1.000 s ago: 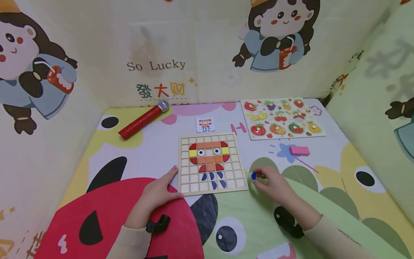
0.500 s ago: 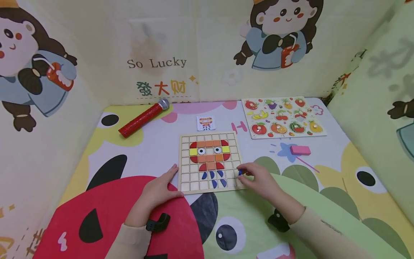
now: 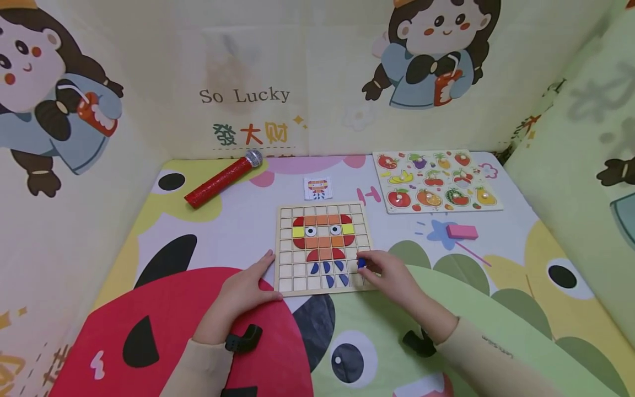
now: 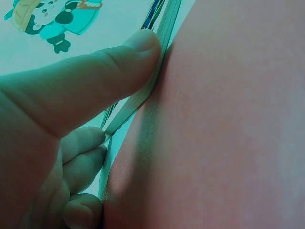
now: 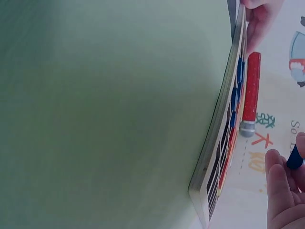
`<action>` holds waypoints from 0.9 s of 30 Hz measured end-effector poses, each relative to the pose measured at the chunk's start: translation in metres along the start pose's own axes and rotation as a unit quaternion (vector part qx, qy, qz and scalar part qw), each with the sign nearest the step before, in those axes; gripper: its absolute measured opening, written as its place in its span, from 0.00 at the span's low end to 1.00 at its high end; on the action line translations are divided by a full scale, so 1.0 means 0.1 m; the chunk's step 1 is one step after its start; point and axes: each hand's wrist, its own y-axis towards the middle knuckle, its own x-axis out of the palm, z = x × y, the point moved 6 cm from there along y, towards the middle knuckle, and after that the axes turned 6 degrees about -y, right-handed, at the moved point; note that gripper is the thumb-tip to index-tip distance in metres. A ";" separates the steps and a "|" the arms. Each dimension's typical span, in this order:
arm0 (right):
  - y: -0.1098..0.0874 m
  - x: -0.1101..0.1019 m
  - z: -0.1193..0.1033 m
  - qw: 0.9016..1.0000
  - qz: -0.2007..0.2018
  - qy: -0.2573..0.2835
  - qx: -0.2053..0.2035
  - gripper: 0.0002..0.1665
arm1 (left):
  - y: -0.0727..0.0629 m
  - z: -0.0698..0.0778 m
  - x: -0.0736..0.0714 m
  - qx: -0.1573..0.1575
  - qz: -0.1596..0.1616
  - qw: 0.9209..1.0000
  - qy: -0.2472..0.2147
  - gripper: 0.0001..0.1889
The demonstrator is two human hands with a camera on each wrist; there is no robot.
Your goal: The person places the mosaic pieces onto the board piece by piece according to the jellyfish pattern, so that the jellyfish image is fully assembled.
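A square wooden grid board point(image 3: 286, 272) lies on the printed tablecloth, with a figure of red, orange and yellow pieces, two eye pieces and several blue pieces point(image 3: 315, 268) set in it. My left hand point(image 3: 243, 294) rests at its front left corner, index finger along the left side and thumb point(image 4: 143, 43) against the front edge. Over the board's right columns, my right hand point(image 3: 394, 278) pinches a small blue piece point(image 3: 361, 263) between thumb and fingers. In the right wrist view that blue piece point(image 5: 295, 160) shows between the fingertips, its shape partly covered.
Behind the board lies a small pattern card point(image 3: 318, 188). A red microphone point(image 3: 218, 184) is at the back left. To the back right are a fruit knob puzzle point(image 3: 436, 182) and a pink block point(image 3: 462, 231). Printed cloth walls rise behind and beside the table.
My right hand has moved left with the blue piece, from beside the board to above its right columns. The left hand stays at the corner.
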 end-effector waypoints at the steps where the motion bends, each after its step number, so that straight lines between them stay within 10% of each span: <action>1: 0.00 0.01 -0.01 1.000 0.003 -0.001 -0.001 0.21 | 0.00 0.00 0.00 -0.001 0.000 1.000 0.000 0.57; 27: 0.11 0.44 -0.40 0.991 -0.005 0.122 0.048 0.19 | 0.00 0.02 -0.02 0.000 -0.009 1.000 -0.003 0.57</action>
